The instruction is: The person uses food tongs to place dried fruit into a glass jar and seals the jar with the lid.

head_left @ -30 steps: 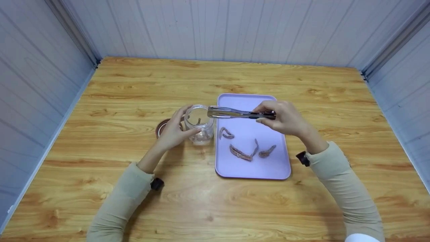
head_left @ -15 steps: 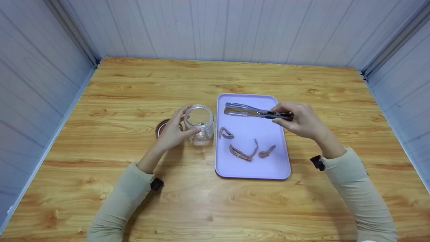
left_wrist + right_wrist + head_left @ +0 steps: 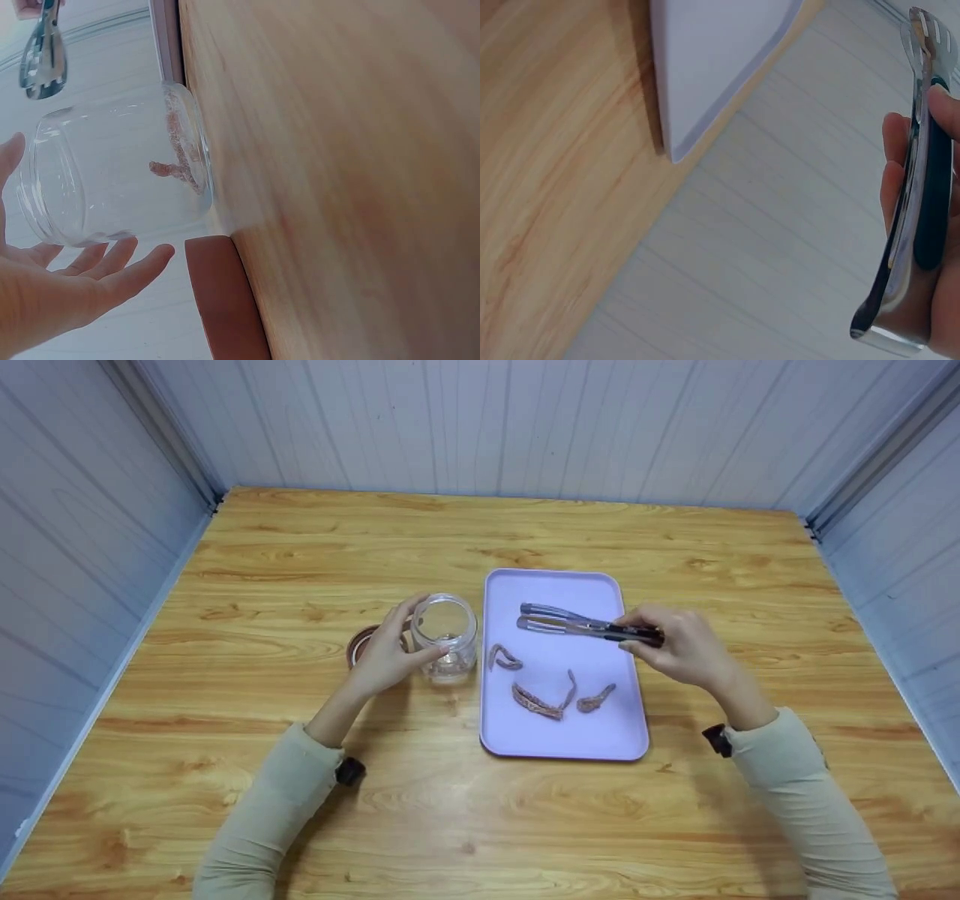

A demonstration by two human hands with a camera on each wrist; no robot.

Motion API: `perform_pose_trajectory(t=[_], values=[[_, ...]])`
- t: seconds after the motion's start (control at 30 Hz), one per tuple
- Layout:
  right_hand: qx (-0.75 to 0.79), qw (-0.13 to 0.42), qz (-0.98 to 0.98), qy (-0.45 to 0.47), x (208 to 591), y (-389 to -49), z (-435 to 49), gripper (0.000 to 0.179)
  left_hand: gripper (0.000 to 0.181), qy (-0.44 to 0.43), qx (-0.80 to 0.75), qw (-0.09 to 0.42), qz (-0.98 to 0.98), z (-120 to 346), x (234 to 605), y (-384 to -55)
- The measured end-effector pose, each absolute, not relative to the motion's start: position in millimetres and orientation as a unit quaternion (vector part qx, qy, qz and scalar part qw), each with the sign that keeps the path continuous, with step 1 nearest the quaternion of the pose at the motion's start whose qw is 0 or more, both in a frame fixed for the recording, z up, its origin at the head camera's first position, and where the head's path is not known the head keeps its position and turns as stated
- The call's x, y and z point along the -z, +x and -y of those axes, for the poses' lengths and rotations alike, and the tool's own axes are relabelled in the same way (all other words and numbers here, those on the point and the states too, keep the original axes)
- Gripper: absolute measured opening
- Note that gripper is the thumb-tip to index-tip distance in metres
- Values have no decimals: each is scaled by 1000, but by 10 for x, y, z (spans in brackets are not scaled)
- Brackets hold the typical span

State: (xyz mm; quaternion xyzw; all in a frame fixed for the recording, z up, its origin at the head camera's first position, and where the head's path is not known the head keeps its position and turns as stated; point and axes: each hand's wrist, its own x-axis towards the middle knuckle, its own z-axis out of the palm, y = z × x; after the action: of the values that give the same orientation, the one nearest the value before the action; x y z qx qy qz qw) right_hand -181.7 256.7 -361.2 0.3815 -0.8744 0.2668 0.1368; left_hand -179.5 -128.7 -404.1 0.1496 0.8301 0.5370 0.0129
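Observation:
My left hand [image 3: 388, 658] holds a clear glass jar [image 3: 455, 666], thumb on the near side and fingers round the far side. In the left wrist view the jar [image 3: 112, 165] has brown, wrinkled dried pieces [image 3: 176, 157] at its bottom. Metal serving tongs [image 3: 570, 626] with dark grips are held in my right hand [image 3: 682, 649]. Their tips stand apart above the lilac tray [image 3: 562, 742], with nothing between them. Several dried brown strips lie on the tray: a bent one [image 3: 507, 661], a long one [image 3: 536, 703], a thin one [image 3: 570, 690] and a short one [image 3: 595, 700].
A brown lid [image 3: 358, 643] lies left of the jar, partly behind my left hand. The tray's left edge runs close beside the jar. Pale panelled walls [image 3: 465, 427] enclose the wooden table [image 3: 420, 825] at the back and sides.
My right hand has drawn the tongs rightward from the jar's mouth to above the tray, then slightly nearer. A dried piece seen in the jar's mouth has dropped down. The left hand stays put.

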Motion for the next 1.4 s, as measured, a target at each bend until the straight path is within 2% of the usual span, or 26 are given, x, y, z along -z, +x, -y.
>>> perform_pose_trajectory(t=[0.6,1.4], values=[[-194,106,893,392,3881,-1747,-2446,22,79,150,-539,14,-829,1289,4045,-1800],[-152,124,891,410,3984,-1748,-2368,19,79,150,-532,11,-833,1286,4043,-1802]])
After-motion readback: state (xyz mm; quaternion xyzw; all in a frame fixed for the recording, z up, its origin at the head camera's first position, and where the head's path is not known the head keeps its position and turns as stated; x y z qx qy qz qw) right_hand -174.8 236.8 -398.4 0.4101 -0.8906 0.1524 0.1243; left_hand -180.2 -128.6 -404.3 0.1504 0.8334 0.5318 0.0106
